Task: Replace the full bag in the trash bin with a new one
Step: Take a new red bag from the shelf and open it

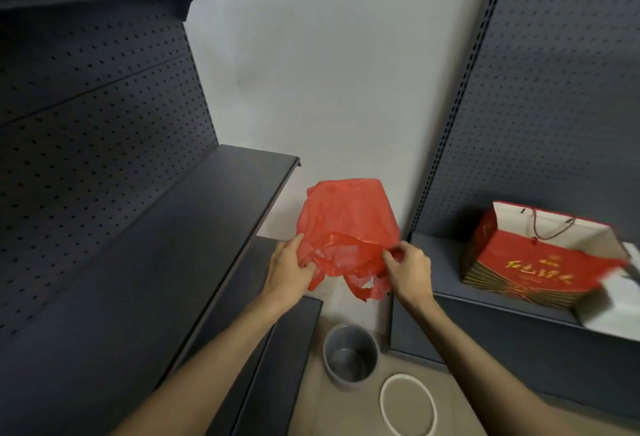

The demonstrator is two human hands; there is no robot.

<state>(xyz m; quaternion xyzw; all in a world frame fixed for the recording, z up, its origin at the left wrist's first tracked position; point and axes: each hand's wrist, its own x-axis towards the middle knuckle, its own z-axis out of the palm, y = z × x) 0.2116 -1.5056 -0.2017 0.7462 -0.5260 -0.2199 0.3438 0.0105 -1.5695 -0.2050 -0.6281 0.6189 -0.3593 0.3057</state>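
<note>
While both hands' grips (290, 267) (408, 271) pinch the red bag (346, 224), the bin (349, 356) stands open below.

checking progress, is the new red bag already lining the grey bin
No, both hands, left hand and right hand, hold the red plastic bag above the bare grey bin.

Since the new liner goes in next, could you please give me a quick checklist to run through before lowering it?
1. Both hands grip the thin red plastic bag, left hand and right hand: ok.
2. Bag mouth spread open: not ok, crumpled.
3. Round grey trash bin without a liner: ok.
4. White ring off the bin, on the floor: ok.
5. Bag free of tears: cannot tell.
</note>
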